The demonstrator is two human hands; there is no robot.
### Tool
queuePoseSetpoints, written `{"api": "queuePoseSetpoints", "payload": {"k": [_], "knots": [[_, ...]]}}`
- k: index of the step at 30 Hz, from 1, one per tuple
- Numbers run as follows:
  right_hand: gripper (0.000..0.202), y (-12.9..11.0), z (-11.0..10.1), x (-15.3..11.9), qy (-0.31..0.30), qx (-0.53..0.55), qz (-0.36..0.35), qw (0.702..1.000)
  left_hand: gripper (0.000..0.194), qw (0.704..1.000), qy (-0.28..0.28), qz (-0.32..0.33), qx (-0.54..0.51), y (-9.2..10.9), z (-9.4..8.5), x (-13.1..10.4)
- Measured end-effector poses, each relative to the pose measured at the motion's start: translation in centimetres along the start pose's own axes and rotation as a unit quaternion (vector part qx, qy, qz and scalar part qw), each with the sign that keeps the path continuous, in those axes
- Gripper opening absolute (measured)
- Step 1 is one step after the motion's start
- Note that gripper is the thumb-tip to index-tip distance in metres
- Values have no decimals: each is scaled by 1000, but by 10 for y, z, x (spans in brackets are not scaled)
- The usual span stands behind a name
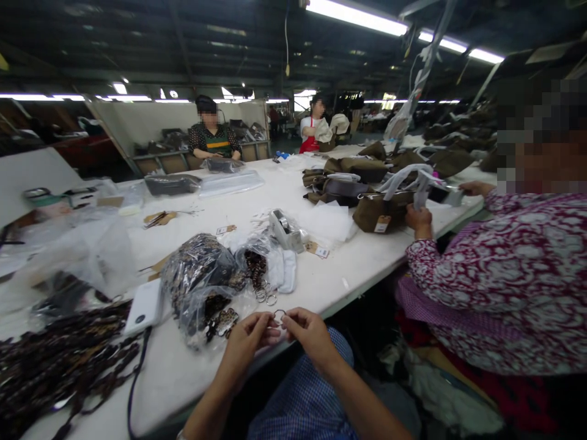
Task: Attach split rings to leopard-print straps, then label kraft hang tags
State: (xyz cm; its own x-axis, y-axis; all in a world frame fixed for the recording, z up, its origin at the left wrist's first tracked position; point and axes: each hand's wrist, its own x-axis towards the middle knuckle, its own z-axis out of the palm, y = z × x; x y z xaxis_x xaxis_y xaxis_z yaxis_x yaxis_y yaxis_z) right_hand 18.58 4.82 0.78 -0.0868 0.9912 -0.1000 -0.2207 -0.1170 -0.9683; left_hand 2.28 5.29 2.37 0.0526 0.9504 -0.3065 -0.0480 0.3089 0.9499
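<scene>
A small metal ring (279, 311) is held between my two hands, over the near edge of the white table (339, 299). My left hand (257, 333) pinches its left side with thumb and forefinger. On the other side, the fingertips of my right hand (303, 327) grip it too. Just beyond my fingers lie several loose metal rings (270, 299). Left of them is an open clear plastic bag (197, 275) of dark patterned pieces. Brown beaded-looking chain (255, 266) spills from a second plastic bag.
Brown chains or straps (59, 360) cover the left front, beside a white power bank (144, 305) with a black cable. A tape dispenser (287, 231) stands mid-table. At right, a co-worker (504, 263) handles olive bags (380, 211). Two more people are beyond the table.
</scene>
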Motion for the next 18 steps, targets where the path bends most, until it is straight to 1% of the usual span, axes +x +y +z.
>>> {"api": "queuePoseSetpoints", "payload": {"k": [3, 6, 11, 14, 18], "knots": [[34, -6, 0, -3, 13, 26, 7, 1000, 44, 1000, 17, 7, -20, 7, 3, -8], [33, -8, 0, -4, 13, 33, 15, 999, 42, 1000, 14, 21, -16, 10, 5, -13], [34, -8, 2, -6, -8, 35, 22, 999, 40, 999, 6, 34, -4, 12, 6, -15], [34, -7, 3, -7, -20, 47, 23, 998, 39, 999, 15, 44, 1, 16, 7, -16], [34, -3, 4, -8, -47, 88, 25, 995, 40, 999, 20, 30, -14, 18, 8, -17]]}}
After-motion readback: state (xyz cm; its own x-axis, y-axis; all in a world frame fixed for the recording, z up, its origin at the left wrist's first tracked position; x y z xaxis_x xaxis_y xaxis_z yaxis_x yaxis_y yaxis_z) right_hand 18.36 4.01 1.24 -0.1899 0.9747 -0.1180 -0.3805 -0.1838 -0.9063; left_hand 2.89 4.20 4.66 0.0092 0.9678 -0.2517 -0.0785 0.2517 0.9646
